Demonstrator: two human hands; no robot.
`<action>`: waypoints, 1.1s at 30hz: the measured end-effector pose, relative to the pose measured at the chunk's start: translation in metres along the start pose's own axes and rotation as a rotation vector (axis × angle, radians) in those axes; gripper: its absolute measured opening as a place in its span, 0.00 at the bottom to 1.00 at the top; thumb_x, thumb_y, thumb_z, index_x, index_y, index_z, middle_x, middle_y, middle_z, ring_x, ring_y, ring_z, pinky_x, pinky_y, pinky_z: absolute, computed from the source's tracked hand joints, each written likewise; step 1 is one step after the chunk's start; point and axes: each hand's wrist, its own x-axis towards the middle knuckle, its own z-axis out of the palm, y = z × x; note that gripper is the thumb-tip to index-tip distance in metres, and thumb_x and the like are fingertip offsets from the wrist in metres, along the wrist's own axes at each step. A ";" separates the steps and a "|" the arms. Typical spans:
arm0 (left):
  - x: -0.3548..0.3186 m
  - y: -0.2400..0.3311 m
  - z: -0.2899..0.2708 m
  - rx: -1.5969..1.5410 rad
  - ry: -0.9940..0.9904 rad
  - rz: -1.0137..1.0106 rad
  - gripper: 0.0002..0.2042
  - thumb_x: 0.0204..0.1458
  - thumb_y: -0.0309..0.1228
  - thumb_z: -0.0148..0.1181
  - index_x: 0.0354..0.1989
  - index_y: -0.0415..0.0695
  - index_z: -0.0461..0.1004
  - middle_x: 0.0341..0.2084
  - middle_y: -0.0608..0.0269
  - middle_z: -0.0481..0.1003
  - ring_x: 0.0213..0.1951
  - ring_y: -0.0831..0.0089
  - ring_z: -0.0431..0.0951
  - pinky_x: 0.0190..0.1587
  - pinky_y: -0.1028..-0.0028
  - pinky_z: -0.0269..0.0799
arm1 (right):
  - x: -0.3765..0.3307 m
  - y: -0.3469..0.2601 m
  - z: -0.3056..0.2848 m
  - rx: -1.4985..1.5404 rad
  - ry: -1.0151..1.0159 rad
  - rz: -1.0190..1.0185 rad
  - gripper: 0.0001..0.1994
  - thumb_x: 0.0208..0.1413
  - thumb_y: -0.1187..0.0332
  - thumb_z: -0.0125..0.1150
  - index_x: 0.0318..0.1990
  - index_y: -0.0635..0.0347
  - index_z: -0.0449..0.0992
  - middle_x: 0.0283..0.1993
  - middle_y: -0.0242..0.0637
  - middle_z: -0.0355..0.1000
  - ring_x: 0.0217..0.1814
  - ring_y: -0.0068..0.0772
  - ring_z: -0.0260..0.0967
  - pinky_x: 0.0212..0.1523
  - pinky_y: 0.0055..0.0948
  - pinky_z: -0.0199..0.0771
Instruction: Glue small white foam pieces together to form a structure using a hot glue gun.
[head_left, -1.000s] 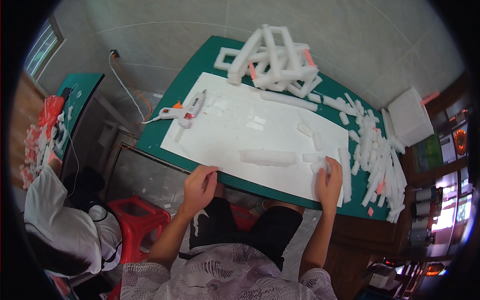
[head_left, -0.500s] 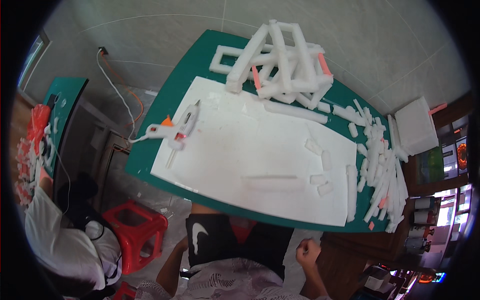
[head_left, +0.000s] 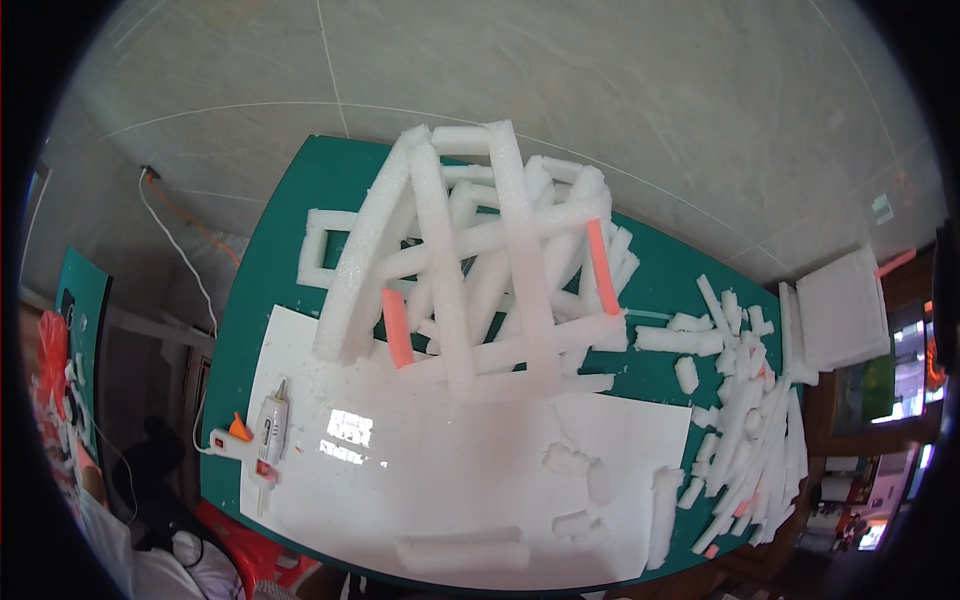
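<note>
Neither my left hand nor my right hand shows in the head view. In the middle of the green table stands an open frame of white foam bars, with two pink strips in it. A white glue gun with an orange trigger lies to its left on the white board. Near the board's front edge rests a thick foam bar. Short foam pieces lie on the board's right half, beside a longer foam stick.
A heap of foam offcuts covers the table's right end, by a white foam block. The glue gun's white cord runs toward the wall socket. At lower left are a red stool and another person's sleeve.
The view has tilted up and come nearer the table, so the foam frame looks larger and lower in the picture. My hands and lap have gone out of sight below.
</note>
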 end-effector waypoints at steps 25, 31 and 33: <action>-0.227 0.160 -0.027 0.570 -0.035 0.171 0.13 0.52 0.30 0.59 0.45 0.41 0.77 0.41 0.51 0.80 0.45 0.61 0.80 0.47 0.64 0.74 | -0.074 -0.214 -0.181 0.172 -0.339 0.168 0.10 0.56 0.68 0.61 0.44 0.61 0.79 0.42 0.45 0.79 0.44 0.47 0.78 0.46 0.40 0.76; -0.289 0.292 -0.044 0.538 0.473 0.509 0.11 0.49 0.19 0.55 0.42 0.39 0.76 0.38 0.54 0.79 0.41 0.59 0.80 0.40 0.69 0.75 | -0.055 -0.382 -0.288 0.419 0.063 -0.413 0.08 0.51 0.74 0.68 0.39 0.60 0.80 0.33 0.41 0.77 0.35 0.40 0.76 0.38 0.33 0.75; -0.272 0.311 -0.064 0.861 0.883 0.544 0.18 0.45 0.17 0.55 0.47 0.40 0.74 0.44 0.53 0.76 0.49 0.56 0.77 0.49 0.63 0.71 | -0.018 -0.413 -0.296 0.054 0.457 -0.535 0.17 0.48 0.70 0.70 0.47 0.60 0.77 0.49 0.45 0.74 0.54 0.48 0.70 0.54 0.38 0.70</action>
